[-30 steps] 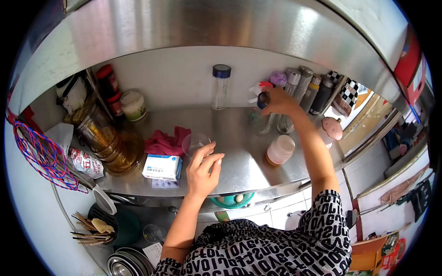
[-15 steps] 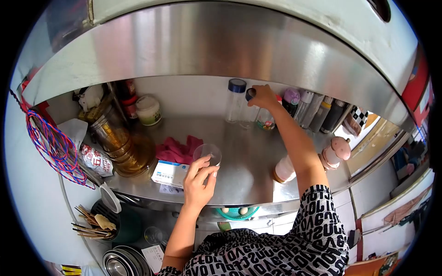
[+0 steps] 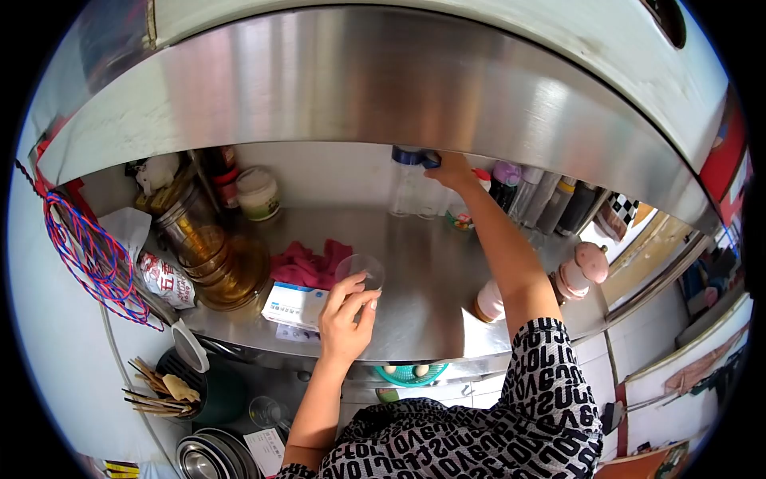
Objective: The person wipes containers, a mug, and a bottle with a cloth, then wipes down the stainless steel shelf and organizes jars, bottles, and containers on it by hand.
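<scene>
My right hand [image 3: 452,172] is closed on the dark lid of a clear bottle [image 3: 428,202] at the back of the steel shelf. That bottle stands right beside another clear bottle with a dark blue lid [image 3: 403,188]. Over the middle of the shelf, my left hand [image 3: 348,315] holds a round clear plastic piece [image 3: 361,272] between thumb and fingers. Left of it lie a crumpled dark pink cloth [image 3: 307,263] and a white and blue box [image 3: 294,306].
Several flasks [image 3: 553,203] line the back right. A pink lidded container [image 3: 581,273] and a pale jar [image 3: 489,304] stand at the right front. Stacked amber containers [image 3: 227,271] and a cream jar [image 3: 258,194] are at the left. A steel ledge [image 3: 383,76] overhangs the shelf.
My right hand has moved left with the bottle, up beside the other blue-lidded bottle. My left hand keeps its hold on the clear piece. The view has tilted and shifted.
</scene>
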A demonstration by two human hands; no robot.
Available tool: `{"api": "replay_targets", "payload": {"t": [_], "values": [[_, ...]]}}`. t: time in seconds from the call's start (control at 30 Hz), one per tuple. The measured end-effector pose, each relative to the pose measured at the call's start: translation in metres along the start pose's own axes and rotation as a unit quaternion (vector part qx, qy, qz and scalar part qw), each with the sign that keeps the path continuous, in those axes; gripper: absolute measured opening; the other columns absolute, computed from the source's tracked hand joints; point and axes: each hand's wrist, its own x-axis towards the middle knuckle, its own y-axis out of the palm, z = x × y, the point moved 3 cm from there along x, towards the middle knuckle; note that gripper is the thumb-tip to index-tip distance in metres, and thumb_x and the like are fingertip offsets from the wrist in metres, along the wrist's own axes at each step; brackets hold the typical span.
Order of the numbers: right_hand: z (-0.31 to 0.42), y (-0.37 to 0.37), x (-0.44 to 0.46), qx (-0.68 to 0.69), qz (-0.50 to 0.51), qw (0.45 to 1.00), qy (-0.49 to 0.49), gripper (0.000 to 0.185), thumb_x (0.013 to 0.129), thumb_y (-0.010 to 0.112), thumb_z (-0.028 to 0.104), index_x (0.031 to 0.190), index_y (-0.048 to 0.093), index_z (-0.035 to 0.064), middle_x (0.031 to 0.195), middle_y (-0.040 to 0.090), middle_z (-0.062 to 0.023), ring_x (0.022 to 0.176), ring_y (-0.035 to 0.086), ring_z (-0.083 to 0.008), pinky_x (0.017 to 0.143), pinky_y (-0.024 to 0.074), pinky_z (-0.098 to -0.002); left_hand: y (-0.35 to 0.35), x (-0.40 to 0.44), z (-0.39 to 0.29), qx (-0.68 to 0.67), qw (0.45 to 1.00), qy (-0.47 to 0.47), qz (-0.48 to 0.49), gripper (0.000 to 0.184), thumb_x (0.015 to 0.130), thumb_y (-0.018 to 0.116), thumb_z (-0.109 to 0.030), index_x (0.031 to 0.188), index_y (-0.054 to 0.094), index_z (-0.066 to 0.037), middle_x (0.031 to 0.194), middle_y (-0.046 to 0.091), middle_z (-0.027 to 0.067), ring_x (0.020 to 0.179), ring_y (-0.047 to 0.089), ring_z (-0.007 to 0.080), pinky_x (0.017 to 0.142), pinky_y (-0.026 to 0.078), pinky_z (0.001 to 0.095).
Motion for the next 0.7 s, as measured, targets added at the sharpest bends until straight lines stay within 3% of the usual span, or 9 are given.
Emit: {"api": "replay_targets", "payload": {"t": [0.07, 0.17, 0.27, 0.37, 0.43, 0.5, 0.57, 0.63, 0.7], "values": [[-0.009, 0.001, 0.001, 0.031, 0.036, 0.999, 0.01, 0.064, 0.067, 0.082, 0.023, 0.123, 0.06, 0.0026, 0.117, 0.063, -0.0213, 0.113, 0.059, -0.0323, 0.097, 0.0443, -0.0382, 0.002, 0.0, -0.001, -0.002, 1.0, -0.001, 0.005, 0.014, 0.078, 0.069, -0.002, 0.091, 0.072, -0.007, 0.116, 0.064, 0.009, 0.093, 0.066, 0.0242, 0.077, 0.055, 0.0351], [-0.032, 0.005, 0.004, 0.106, -0.015, 0.99, -0.087, 0.062, 0.07, 0.081, 0.025, 0.124, 0.059, 0.0029, 0.118, 0.063, -0.021, 0.113, 0.059, -0.0343, 0.096, 0.0449, -0.0388, 0.003, 0.0, -0.003, -0.006, 1.0, 0.01, 0.011, 0.013, 0.078, 0.069, -0.002, 0.09, 0.072, -0.007, 0.116, 0.064, 0.0086, 0.093, 0.066, 0.0242, 0.077, 0.055, 0.0351], [-0.053, -0.015, -0.005, 0.018, -0.025, 0.998, -0.05, 0.063, 0.071, 0.08, 0.026, 0.126, 0.058, 0.0047, 0.118, 0.063, -0.022, 0.111, 0.06, -0.0338, 0.096, 0.0454, -0.0381, 0.001, -0.002, -0.007, -0.012, 1.0, 0.006, 0.019, 0.013, 0.078, 0.068, -0.003, 0.09, 0.072, -0.007, 0.116, 0.064, 0.009, 0.093, 0.066, 0.0248, 0.079, 0.055, 0.0355], [-0.042, -0.071, -0.039, 0.015, 0.046, 0.994, 0.098, 0.057, 0.071, 0.08, 0.026, 0.12, 0.063, 0.0048, 0.114, 0.064, -0.0217, 0.108, 0.06, -0.0324, 0.092, 0.0474, -0.0379, 0.003, -0.005, -0.006, -0.014, 1.0, 0.01, 0.025, 0.013, 0.079, 0.068, -0.003, 0.091, 0.072, -0.007, 0.117, 0.063, 0.0094, 0.093, 0.066, 0.0253, 0.08, 0.055, 0.0357], [-0.046, -0.083, -0.053, -0.104, 0.117, 0.988, -0.007, 0.045, 0.071, 0.079, 0.026, 0.108, 0.069, 0.0038, 0.104, 0.068, -0.0177, 0.101, 0.065, -0.0269, 0.085, 0.0498, -0.0391, 0.009, -0.008, -0.004, -0.025, 0.999, 0.009, 0.034, 0.013, 0.079, 0.068, -0.003, 0.091, 0.072, -0.007, 0.118, 0.063, 0.0095, 0.092, 0.066, 0.0255, 0.08, 0.055, 0.0356], [-0.043, -0.089, -0.069, -0.086, 0.123, 0.989, -0.001, 0.036, 0.07, 0.078, 0.024, 0.1, 0.071, 0.0052, 0.101, 0.069, -0.0162, 0.1, 0.065, -0.0271, 0.081, 0.0503, -0.0383, 0.015, -0.009, -0.006, -0.029, 0.999, 0.018, 0.042, 0.013, 0.08, 0.069, -0.004, 0.091, 0.072, -0.007, 0.118, 0.064, 0.0094, 0.092, 0.066, 0.0251, 0.079, 0.055, 0.0354], [-0.041, -0.089, -0.082, 0.035, 0.261, 0.951, 0.162, 0.033, 0.071, 0.077, 0.024, 0.098, 0.072, 0.0066, 0.099, 0.069, -0.016, 0.098, 0.065, -0.0282, 0.082, 0.0498, -0.0384, 0.023, -0.008, -0.011, -0.044, 0.996, 0.015, 0.072, 0.014, 0.08, 0.068, 0.0, 0.093, 0.072, -0.004, 0.118, 0.063, 0.0127, 0.094, 0.066, 0.0252, 0.084, 0.054, 0.0348], [-0.075, -0.061, -0.084, 0.023, 0.27, 0.951, 0.15, 0.03, 0.073, 0.075, 0.023, 0.099, 0.073, 0.0074, 0.098, 0.068, -0.0157, 0.094, 0.065, -0.0282, 0.081, 0.05, -0.0376, 0.026, -0.006, -0.019, -0.057, 0.995, 0.012, 0.078, 0.014, 0.08, 0.068, -0.001, 0.093, 0.072, -0.005, 0.118, 0.063, 0.0122, 0.094, 0.066, 0.0246, 0.084, 0.054, 0.0349], [-0.093, -0.036, -0.089, -0.048, 0.135, 0.985, -0.095, 0.024, 0.077, 0.075, 0.019, 0.096, 0.072, 0.0049, 0.092, 0.068, -0.0152, 0.09, 0.065, -0.032, 0.083, 0.0501, -0.0391, 0.03, -0.009, -0.021, -0.069, 0.994, 0.003, 0.086, 0.014, 0.08, 0.068, -0.001, 0.093, 0.072, -0.005, 0.118, 0.063, 0.0123, 0.094, 0.066, 0.0245, 0.083, 0.054, 0.0351]]}}
